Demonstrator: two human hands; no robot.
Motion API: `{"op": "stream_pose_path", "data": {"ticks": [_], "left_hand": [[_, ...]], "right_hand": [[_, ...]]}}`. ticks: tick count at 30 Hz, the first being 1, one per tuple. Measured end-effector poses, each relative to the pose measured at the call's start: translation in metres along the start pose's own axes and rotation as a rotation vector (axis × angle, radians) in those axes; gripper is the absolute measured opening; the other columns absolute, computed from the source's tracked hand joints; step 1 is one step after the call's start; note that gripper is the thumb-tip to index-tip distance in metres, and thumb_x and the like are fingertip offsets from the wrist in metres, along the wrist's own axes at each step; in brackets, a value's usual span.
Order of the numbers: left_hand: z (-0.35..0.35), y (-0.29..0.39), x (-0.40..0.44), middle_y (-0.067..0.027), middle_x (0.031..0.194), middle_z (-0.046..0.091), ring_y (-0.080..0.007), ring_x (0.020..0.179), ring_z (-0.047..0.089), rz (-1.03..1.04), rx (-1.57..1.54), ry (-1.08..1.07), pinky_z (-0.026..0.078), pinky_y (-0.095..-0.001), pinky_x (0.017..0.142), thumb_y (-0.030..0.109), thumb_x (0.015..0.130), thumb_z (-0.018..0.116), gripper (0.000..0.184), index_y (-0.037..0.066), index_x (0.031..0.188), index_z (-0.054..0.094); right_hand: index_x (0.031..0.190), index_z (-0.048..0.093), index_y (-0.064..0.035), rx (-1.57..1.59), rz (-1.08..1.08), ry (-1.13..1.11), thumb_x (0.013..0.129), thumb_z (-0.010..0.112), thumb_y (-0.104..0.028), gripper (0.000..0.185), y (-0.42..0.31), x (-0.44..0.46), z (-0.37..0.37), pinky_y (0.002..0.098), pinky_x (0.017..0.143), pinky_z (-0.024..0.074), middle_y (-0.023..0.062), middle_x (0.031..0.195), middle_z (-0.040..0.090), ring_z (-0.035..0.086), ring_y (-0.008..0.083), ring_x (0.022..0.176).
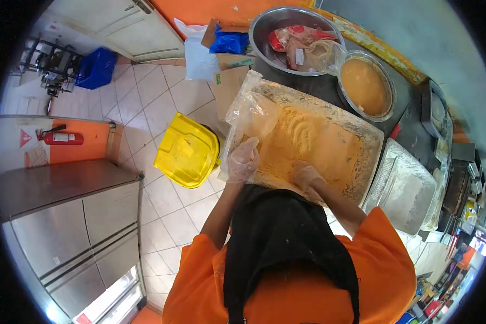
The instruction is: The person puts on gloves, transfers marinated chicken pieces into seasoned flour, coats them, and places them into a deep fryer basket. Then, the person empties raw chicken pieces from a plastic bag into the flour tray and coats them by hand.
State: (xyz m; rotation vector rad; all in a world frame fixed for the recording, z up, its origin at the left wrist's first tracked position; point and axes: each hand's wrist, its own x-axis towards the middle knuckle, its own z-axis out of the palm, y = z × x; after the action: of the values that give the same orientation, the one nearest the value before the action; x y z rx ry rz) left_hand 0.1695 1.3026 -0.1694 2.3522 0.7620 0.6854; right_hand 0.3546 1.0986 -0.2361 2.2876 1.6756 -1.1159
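Note:
A wide tray [356, 127] of orange-yellow breading powder lies in front of me, with curved ridges in the loose powder. At its left edge, my left hand [243, 162] is closed, its fingers curled and dusted with powder; a pale coated lump shows at its top, but I cannot make out what it is. My right hand [306, 176] reaches into the powder near the tray's front edge, fingertips blurred and partly buried. Both hands seem to wear thin clear gloves. A clear plastic bag [256, 114] rests over the tray's upper left corner.
Behind the tray stand a metal bowl [260, 47] with bagged packets and a round pan [366, 86] of orange batter. To the right is a flour-dusted tray [407, 189] with a wire basket. A yellow bin [186, 151] stands on the floor at left.

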Motion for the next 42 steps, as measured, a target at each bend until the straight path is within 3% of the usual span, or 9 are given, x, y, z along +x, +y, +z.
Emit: {"op": "stream_pose_path", "data": {"ticks": [3,9,15,22,27,30,33,36,42], "left_hand": [[-0.001,0.000,0.004,-0.0141,0.097,0.070,-0.0303,0.087,0.068,0.029,-0.004,0.019,0.055,-0.0378,0.078,0.001,0.080,0.063,0.030,0.009,0.109,0.064],[0.001,0.007,0.008,-0.0121,0.074,0.062,-0.0301,0.064,0.062,0.097,-0.080,0.113,0.049,-0.0389,0.057,-0.001,0.080,0.062,0.027,0.009,0.105,0.063],[0.010,-0.007,0.008,-0.0130,0.075,0.063,-0.0308,0.066,0.063,0.166,-0.064,0.217,0.050,-0.0396,0.057,0.000,0.080,0.063,0.028,0.009,0.106,0.063],[0.000,0.000,0.002,-0.0132,0.088,0.068,-0.0307,0.077,0.067,0.037,-0.003,0.070,0.055,-0.0373,0.068,0.000,0.082,0.062,0.027,0.009,0.108,0.064],[-0.004,0.004,0.002,-0.0113,0.083,0.067,-0.0293,0.075,0.066,0.010,-0.009,0.046,0.054,-0.0361,0.065,0.002,0.081,0.062,0.028,0.009,0.108,0.064],[-0.002,-0.002,0.000,-0.0113,0.082,0.066,-0.0289,0.074,0.066,0.015,-0.016,0.031,0.054,-0.0359,0.065,0.003,0.081,0.062,0.028,0.009,0.109,0.064],[-0.002,-0.001,-0.001,-0.0108,0.081,0.064,-0.0294,0.072,0.064,0.033,-0.023,0.060,0.052,-0.0375,0.063,0.004,0.079,0.064,0.030,0.009,0.109,0.063],[0.000,-0.002,0.000,-0.0095,0.078,0.060,-0.0307,0.069,0.061,0.037,-0.058,0.072,0.050,-0.0404,0.060,0.006,0.076,0.064,0.033,0.011,0.108,0.062],[0.000,0.000,-0.001,-0.0100,0.076,0.060,-0.0297,0.067,0.061,0.040,-0.047,0.085,0.049,-0.0403,0.057,0.005,0.077,0.064,0.031,0.012,0.108,0.062]], "right_hand": [[0.119,0.061,-0.0075,0.285,0.129,-0.213,0.089,0.053,-0.044,0.048,-0.045,0.010,-0.055,0.0387,0.098,0.0450,0.0212,0.122,0.061,0.057,0.0343,0.117],[0.113,0.063,-0.0096,0.042,-0.329,0.402,0.090,0.054,-0.037,0.038,-0.039,0.068,-0.008,0.0382,0.091,0.0484,0.0093,0.112,0.066,0.061,0.0289,0.109],[0.112,0.062,-0.0063,-0.266,-0.493,0.226,0.086,0.058,-0.034,0.038,-0.024,0.048,-0.017,0.0432,0.087,0.0491,0.0135,0.105,0.066,0.062,0.0305,0.103],[0.111,0.061,-0.0058,0.037,0.046,0.402,0.088,0.053,-0.025,0.031,-0.015,0.005,-0.003,0.0461,0.085,0.0481,0.0190,0.102,0.065,0.061,0.0356,0.102],[0.122,0.059,-0.0087,0.216,-0.038,-0.096,0.091,0.054,-0.031,0.038,-0.040,0.012,-0.027,0.0424,0.088,0.0480,0.0198,0.116,0.063,0.059,0.0365,0.107],[0.123,0.059,-0.0052,0.605,-0.235,-0.071,0.096,0.049,-0.041,0.046,-0.013,0.016,-0.034,0.0439,0.094,0.0465,0.0197,0.122,0.062,0.059,0.0377,0.112],[0.128,0.057,-0.0075,0.422,0.210,-0.214,0.095,0.048,-0.046,0.052,-0.014,0.010,-0.061,0.0418,0.098,0.0451,0.0202,0.127,0.060,0.056,0.0363,0.118],[0.128,0.058,-0.0138,0.207,-0.078,0.058,0.095,0.046,-0.040,0.045,-0.016,0.017,-0.012,0.0393,0.100,0.0438,0.0157,0.131,0.058,0.055,0.0330,0.119],[0.111,0.066,-0.0111,-0.079,-0.410,-0.085,0.099,0.040,-0.035,0.037,-0.057,0.031,-0.022,0.0432,0.095,0.0467,0.0174,0.119,0.063,0.058,0.0358,0.111]]}}
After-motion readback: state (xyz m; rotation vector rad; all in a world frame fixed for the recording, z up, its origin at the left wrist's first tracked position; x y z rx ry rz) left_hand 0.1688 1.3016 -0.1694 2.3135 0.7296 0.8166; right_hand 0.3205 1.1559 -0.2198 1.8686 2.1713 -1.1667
